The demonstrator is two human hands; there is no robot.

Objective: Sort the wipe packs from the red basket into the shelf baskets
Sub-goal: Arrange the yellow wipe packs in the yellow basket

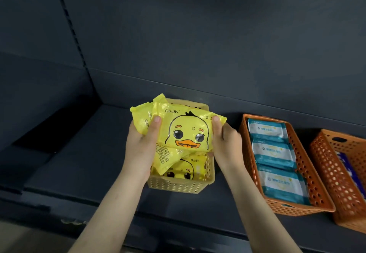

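Left hand (pixel 141 147) and right hand (pixel 226 143) clutch a bundle of duck packs (pixel 188 131) right over the yellow basket (pixel 178 186), with blue packs (pixel 273 151) in the orange basket (pixel 318 199) at three o'clock.

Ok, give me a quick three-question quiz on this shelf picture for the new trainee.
1. True or false: the left hand alone holds the yellow duck packs.
2. The yellow basket below the hands contains: A) cans B) a duck pack C) nothing.
3. How many teal packs show in the nearer orange basket?
Key: 1 false, the right hand grips them too; 2 B; 3 three.
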